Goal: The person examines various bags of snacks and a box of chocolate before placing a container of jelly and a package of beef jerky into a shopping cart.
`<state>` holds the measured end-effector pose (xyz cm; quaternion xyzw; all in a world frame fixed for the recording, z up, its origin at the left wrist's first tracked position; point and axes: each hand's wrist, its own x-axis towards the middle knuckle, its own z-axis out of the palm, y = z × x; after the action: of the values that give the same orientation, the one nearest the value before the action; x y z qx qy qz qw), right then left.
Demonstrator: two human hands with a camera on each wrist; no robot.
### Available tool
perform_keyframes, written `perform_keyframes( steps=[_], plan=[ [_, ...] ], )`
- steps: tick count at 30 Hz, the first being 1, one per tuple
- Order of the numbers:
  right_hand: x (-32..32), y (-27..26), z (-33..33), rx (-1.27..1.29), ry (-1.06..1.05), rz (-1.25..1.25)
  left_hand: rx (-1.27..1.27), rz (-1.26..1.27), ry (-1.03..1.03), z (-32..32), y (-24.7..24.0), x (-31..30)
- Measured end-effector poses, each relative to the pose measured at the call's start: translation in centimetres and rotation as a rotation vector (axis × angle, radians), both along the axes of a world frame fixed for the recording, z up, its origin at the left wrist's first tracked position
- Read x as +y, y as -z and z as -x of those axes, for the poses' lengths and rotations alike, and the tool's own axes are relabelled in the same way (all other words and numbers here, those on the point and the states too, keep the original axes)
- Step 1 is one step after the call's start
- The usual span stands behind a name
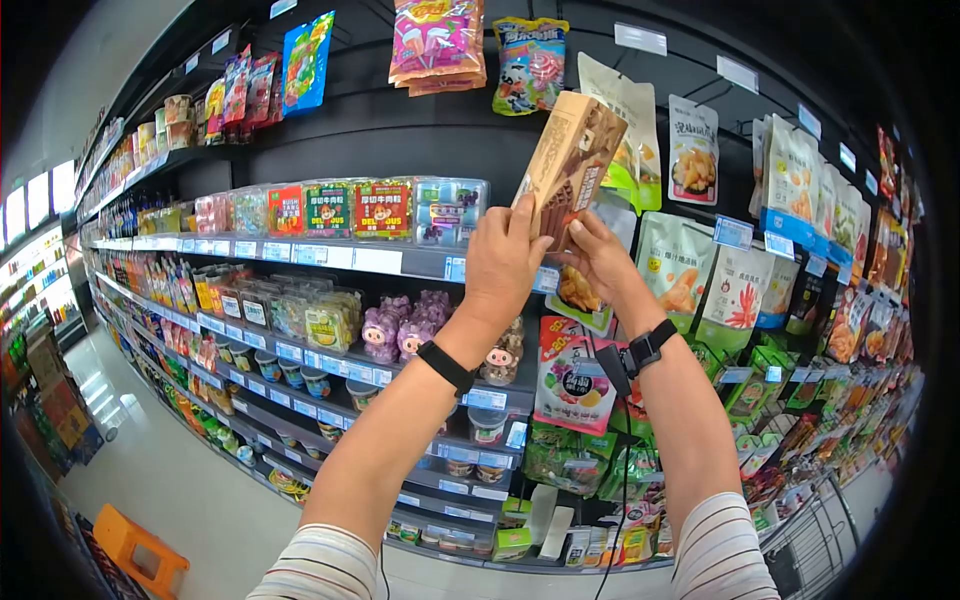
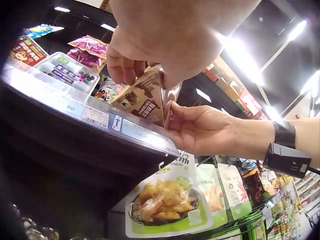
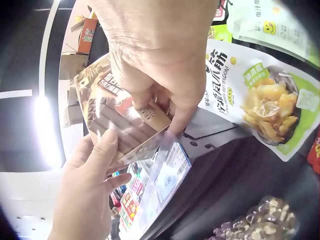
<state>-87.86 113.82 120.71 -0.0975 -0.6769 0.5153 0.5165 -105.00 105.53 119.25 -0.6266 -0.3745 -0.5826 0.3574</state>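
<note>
A long tan-and-brown carton [image 1: 572, 150] with chocolate sticks pictured on it is held tilted in front of the shelf. My left hand [image 1: 503, 255] grips its left side, the thumb lying across the lower part. At the lower right end, my right hand [image 1: 602, 262] pinches the carton near its edge. The right wrist view shows the printed face of the carton [image 3: 120, 107], with the left thumb on it and the right fingers bent at its end. In the left wrist view, the left hand [image 2: 160, 40] partly covers the carton [image 2: 145, 102].
A shelf edge with price tags [image 1: 380, 260] runs just below and left of the carton. Clear tubs [image 1: 385, 208] line that shelf. Snack pouches [image 1: 690, 150] hang at the right. An orange stool [image 1: 140, 550] stands at lower left, a wire cart [image 1: 815, 545] at lower right.
</note>
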Motion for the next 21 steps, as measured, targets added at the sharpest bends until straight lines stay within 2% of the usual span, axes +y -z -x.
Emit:
perform_keyframes(
  steps=[4,9,14,17,21],
  plan=[
    [0.1,0.0,0.3,0.001,0.069,-0.006,-0.049,0.047,0.053,0.5,0.1,0.4],
    [-1.0,0.0,0.8,-0.089,0.290,-0.216,-0.176,0.125,0.224,2.5,0.3,3.2],
    [-2.8,-0.1,1.7,-0.235,0.612,-0.489,-0.269,0.384,0.225,2.9,-0.3,3.1],
    [-3.5,0.3,2.4,-0.255,0.729,-0.571,-0.149,0.207,0.199,3.5,0.1,4.8],
    [-2.8,1.0,3.3,-0.194,0.819,-0.694,-0.141,0.338,0.068,3.8,-0.1,4.9]
  ],
)
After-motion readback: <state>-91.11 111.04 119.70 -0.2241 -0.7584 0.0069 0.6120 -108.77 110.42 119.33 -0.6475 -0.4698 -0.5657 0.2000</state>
